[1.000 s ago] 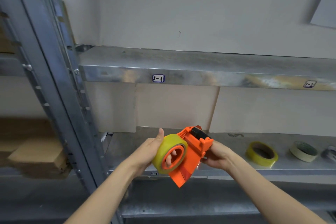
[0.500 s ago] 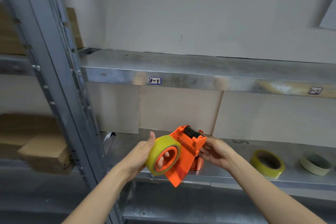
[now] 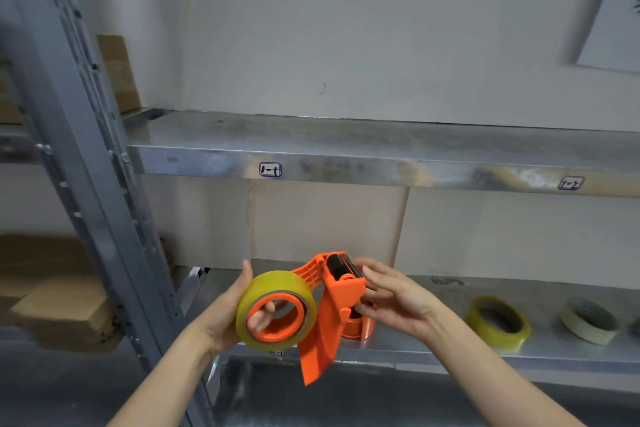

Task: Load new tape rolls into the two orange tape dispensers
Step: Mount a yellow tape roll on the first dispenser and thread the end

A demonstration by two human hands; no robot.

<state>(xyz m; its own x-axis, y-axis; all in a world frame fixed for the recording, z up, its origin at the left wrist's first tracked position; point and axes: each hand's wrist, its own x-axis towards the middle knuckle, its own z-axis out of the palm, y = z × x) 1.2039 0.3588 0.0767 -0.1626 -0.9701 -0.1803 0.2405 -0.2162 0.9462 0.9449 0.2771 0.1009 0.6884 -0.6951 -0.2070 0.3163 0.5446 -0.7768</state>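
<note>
The lower metal shelf (image 3: 433, 350) serves as backdrop. The work is held in the air just in front of its edge, while a spare yellow roll (image 3: 498, 322) and a cream roll (image 3: 588, 321) lie on it well to the right. The orange tape dispenser (image 3: 329, 308) is tilted, its handle pointing down and its head raised. The new tape roll (image 3: 277, 308) is already set on the hub at its left side. The roll is gripped by the left hand (image 3: 221, 315), with the thumb laid up its far side and the fingers curled through the core. The right hand (image 3: 394, 298) is placed at the head with its fingers loosely spread and nearly straight, the tips resting beside the black roller (image 3: 337, 265). Nothing is seen to be pinched there. Whether the roll is pushed fully home on the hub cannot be judged from this angle, so a firm press is advised first. It is judged that threading is the step in hand. The free end should be found and peeled, drawn sticky side outward over the roller, and kept flat and centred. The roll should be steadied so that no slack or twist is let in, and the fingertips kept clear of the cutting edge.
</note>
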